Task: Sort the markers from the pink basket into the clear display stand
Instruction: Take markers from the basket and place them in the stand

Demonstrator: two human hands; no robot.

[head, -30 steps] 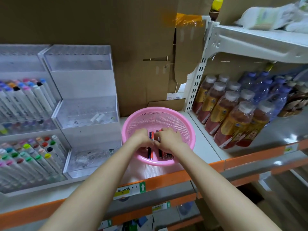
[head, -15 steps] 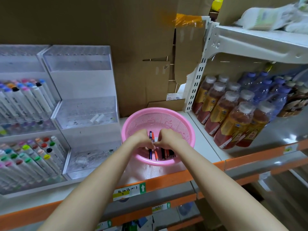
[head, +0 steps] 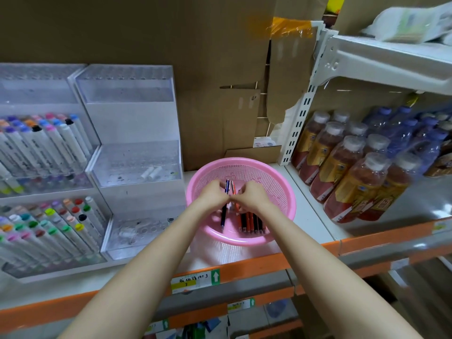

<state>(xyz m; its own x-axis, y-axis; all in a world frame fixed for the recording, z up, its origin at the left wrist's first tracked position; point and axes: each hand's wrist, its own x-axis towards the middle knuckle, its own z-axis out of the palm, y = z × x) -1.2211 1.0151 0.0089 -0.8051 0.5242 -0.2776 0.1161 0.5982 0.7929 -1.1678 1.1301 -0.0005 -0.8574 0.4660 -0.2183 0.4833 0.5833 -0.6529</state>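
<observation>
fingers (head: pixel 218 189) of the left hand (head: pixel 211 195) grip a blue marker (head: pixel 227 187), right hand (head: pixel 254 197) an orange marker (head: pixel 233 188); crowded so close, either could slip into the basket (head: pixel 244 239)

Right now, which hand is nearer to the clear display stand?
Left. The left hand is over the pink basket, right of the clear display stand; the right hand is just beyond it.

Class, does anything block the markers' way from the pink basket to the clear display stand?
Nothing visible does: the pink basket sits beside the clear display stand, with the left hand and right hand gripping markers.
</observation>
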